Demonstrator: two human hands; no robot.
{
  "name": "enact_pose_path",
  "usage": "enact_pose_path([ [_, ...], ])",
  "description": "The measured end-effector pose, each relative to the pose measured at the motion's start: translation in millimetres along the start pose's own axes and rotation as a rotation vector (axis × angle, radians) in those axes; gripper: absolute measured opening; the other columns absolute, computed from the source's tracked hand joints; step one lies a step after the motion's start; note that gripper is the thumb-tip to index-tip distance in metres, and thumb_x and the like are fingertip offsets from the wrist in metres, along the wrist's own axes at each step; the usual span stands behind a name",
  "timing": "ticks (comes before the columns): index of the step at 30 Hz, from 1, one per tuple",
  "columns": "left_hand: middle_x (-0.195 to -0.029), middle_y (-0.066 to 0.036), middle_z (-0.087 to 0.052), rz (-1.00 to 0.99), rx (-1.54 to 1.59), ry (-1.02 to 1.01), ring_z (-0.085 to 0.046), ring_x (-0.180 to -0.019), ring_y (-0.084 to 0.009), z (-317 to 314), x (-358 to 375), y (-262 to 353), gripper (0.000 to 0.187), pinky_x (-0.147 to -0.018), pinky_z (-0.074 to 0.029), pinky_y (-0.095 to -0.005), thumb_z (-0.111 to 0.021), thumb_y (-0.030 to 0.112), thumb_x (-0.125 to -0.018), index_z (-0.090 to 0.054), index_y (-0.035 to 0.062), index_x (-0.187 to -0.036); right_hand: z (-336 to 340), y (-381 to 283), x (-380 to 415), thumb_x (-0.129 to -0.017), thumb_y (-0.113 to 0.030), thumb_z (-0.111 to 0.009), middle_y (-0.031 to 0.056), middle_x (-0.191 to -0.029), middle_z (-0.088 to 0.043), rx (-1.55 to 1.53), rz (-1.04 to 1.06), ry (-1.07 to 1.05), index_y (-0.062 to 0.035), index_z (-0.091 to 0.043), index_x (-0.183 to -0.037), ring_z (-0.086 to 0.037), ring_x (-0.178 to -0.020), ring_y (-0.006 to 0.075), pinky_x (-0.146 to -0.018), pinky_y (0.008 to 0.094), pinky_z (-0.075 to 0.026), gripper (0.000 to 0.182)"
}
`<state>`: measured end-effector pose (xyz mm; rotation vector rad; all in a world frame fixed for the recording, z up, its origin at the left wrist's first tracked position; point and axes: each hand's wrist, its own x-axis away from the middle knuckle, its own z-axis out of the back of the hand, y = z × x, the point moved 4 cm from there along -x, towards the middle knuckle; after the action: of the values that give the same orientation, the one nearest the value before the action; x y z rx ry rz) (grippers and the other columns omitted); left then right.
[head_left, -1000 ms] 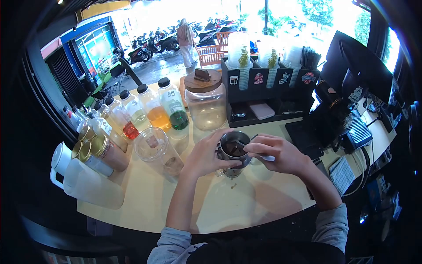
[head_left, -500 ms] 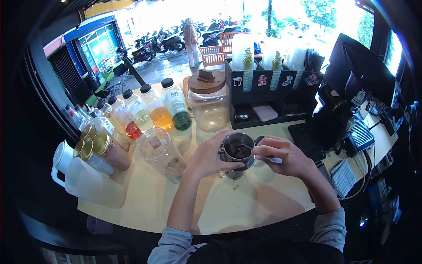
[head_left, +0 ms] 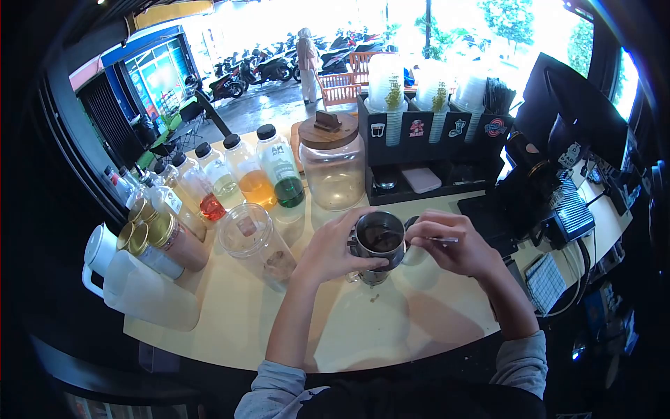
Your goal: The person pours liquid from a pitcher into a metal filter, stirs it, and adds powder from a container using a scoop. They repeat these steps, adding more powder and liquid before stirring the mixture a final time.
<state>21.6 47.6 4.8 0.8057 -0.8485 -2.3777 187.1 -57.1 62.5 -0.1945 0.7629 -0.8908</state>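
A dark metal cup (head_left: 380,231) with dark liquid-looking contents stands over what looks like a small glass vessel (head_left: 374,277), mostly hidden below it. My left hand (head_left: 333,244) wraps round the cup's left side, thumb along its front. At the right rim, my right hand (head_left: 457,241) pinches a thin metal spoon (head_left: 444,240), its handle sticking out rightward past the fingers. To the left of my left hand stands a tall clear plastic jar (head_left: 252,241) with a few brownish things inside.
Syrup bottles (head_left: 255,185) line the left back beside a wood-lidded glass jar (head_left: 335,171). A white jug (head_left: 150,293) stands far left. Behind my right hand is a black cup rack (head_left: 436,157); a checked cloth (head_left: 544,283) lies at right. A person (head_left: 307,66) is outside.
My right hand has drawn the spoon up and back from the cup's contents to its right rim. My left hand stays on the cup. The person outside has shifted slightly right.
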Motion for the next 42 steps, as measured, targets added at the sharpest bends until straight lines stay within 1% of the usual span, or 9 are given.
enact_pose_path([
  [11,-0.112,-0.014,-0.063,0.028,-0.002,-0.015,-0.064,-0.102,-0.0295,-2.1,-1.4,-3.1,0.085,-0.089,-0.051,-0.0396,-0.086,0.035,-0.056,-0.048,0.0157,-0.129,0.4,1.1,-2.3,-0.084,-0.004,-0.063,0.0104,-0.087,-0.061,0.021,0.016,-0.014,-0.0028,-0.059,-0.097,-0.059,-0.078,0.0309,-0.066,0.0391,-0.049,0.013],
  [20,-0.113,-0.014,-0.063,0.035,0.027,-0.024,-0.063,-0.103,-0.0289,-1.2,-1.1,-0.7,0.085,-0.089,-0.051,-0.0392,-0.087,0.033,-0.056,-0.048,0.0156,-0.130,-4.3,0.5,-4.2,-0.080,-0.003,-0.066,0.0096,-0.085,-0.058,0.003,0.015,-0.009,-0.0045,-0.059,-0.096,-0.057,-0.078,0.0305,-0.068,0.0411,-0.047,0.017],
  [25,-0.113,-0.014,-0.063,0.015,0.005,-0.014,-0.063,-0.104,-0.0291,-1.3,-1.6,-0.2,0.085,-0.089,-0.051,-0.0393,-0.086,0.034,-0.056,-0.048,0.0154,-0.130,-8.7,4.0,-3.8,-0.076,-0.002,-0.067,0.0088,-0.082,-0.056,0.058,0.096,-0.015,-0.0050,-0.058,-0.098,-0.056,-0.079,0.0295,-0.068,0.0408,-0.047,0.025],
  [28,-0.114,-0.014,-0.063,0.007,-0.013,-0.007,-0.063,-0.105,-0.0292,0.0,-0.3,-0.4,0.085,-0.090,-0.050,-0.0396,-0.086,0.034,-0.057,-0.048,0.0152,-0.130,-5.0,-1.9,-3.3,-0.074,-0.002,-0.068,0.0084,-0.082,-0.056,0.016,0.056,-0.031,-0.0048,-0.058,-0.098,-0.057,-0.079,0.0294,-0.068,0.0403,-0.048,0.026],
  [32,-0.115,-0.014,-0.062,0.029,0.015,-0.021,-0.063,-0.105,-0.0294,-1.9,-0.4,-1.4,0.085,-0.090,-0.050,-0.0394,-0.086,0.034,-0.057,-0.047,0.0152,-0.130,-5.1,1.0,-3.4,-0.076,-0.002,-0.067,0.0085,-0.082,-0.056,0.093,0.076,-0.016,-0.0048,-0.058,-0.097,-0.057,-0.079,0.0293,-0.067,0.0403,-0.048,0.023],
  [34,-0.115,-0.014,-0.062,0.027,0.004,-0.019,-0.063,-0.105,-0.0294,-0.1,-1.2,-0.4,0.085,-0.090,-0.051,-0.0392,-0.086,0.034,-0.057,-0.047,0.0152,-0.130,-7.2,-0.1,-2.2,-0.076,-0.003,-0.067,0.0086,-0.083,-0.057,0.000,0.052,-0.012,-0.0050,-0.057,-0.096,-0.057,-0.079,0.0294,-0.067,0.0402,-0.048,0.022],
  [37,-0.115,-0.014,-0.063,0.079,0.037,-0.031,-0.062,-0.106,-0.0279,0.1,-0.2,1.8,0.086,-0.091,-0.049,-0.0378,-0.089,0.030,-0.055,-0.049,0.0120,-0.129,-1.5,-0.4,-4.7,-0.076,-0.003,-0.067,0.0086,-0.084,-0.057,0.080,0.073,0.004,-0.0049,-0.057,-0.094,-0.057,-0.078,0.0296,-0.067,0.0398,-0.048,0.021],
  [40,-0.115,-0.013,-0.063,0.052,0.031,-0.030,-0.062,-0.106,-0.0277,-0.2,-1.0,0.7,0.086,-0.091,-0.049,-0.0376,-0.088,0.030,-0.055,-0.049,0.0122,-0.129,-9.5,3.0,-3.8,-0.076,-0.002,-0.067,0.0084,-0.084,-0.058,0.051,0.088,0.014,-0.0049,-0.057,-0.094,-0.057,-0.078,0.0296,-0.066,0.0396,-0.048,0.020],
  [42,-0.113,-0.014,-0.063,0.016,0.019,-0.023,-0.063,-0.104,-0.0294,-0.7,-0.7,-1.6,0.086,-0.089,-0.051,-0.0393,-0.086,0.034,-0.057,-0.047,0.0159,-0.131,-7.5,-1.2,-3.8,-0.076,-0.001,-0.067,0.0083,-0.084,-0.058,0.029,0.078,0.012,-0.0050,-0.057,-0.094,-0.057,-0.078,0.0297,-0.066,0.0396,-0.048,0.021],
])
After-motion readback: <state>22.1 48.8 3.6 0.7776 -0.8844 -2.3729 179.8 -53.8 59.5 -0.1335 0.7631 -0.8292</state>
